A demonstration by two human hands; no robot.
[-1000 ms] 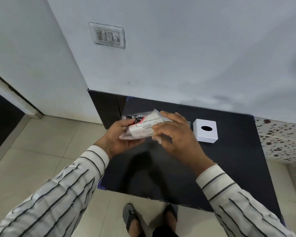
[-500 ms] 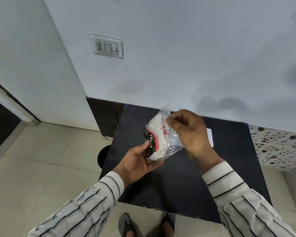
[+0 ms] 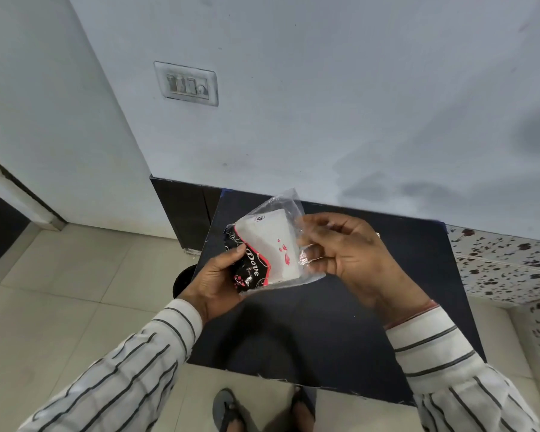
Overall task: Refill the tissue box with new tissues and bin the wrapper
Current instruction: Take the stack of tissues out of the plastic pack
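The wall (image 3: pixel 325 104) filled the upper view, with a switch plate (image 3: pixel 186 84) mounted on it. Below it stood the dark surface (image 3: pixel 325 332), square-edged and set against the wall, with tiled floor (image 3: pixel 60 291) on its left. A round dark object (image 3: pixel 183 280), possibly a bin, showed partly at the left edge of the surface; its identity could not be confirmed. The tissue box was not clearly visible, being probably hidden behind the right hand.

Both hands held the tissue pack (image 3: pixel 264 249) in the air above the surface, near its far left part and clear of contact with it. This height kept the pack close to the eyes and gave both hands room to work the film.

The left hand (image 3: pixel 217 282) was closed on the lower printed end of the pack, thumb on top, and served as the anchor. The right hand (image 3: pixel 349 254) pinched the loose clear wrapper (image 3: pixel 293 207) along the pack's right edge with its fingers (image 3: pixel 317 222). This opposed grip suited pulling the film apart, so the step in hand was judged to be opening the pack.

The pack was a soft white block in transparent film, tilted, with a black and red printed band reading "Dove" and small red marks. The film stood slack and crinkled beyond the upper end. No tissue had yet been drawn out.
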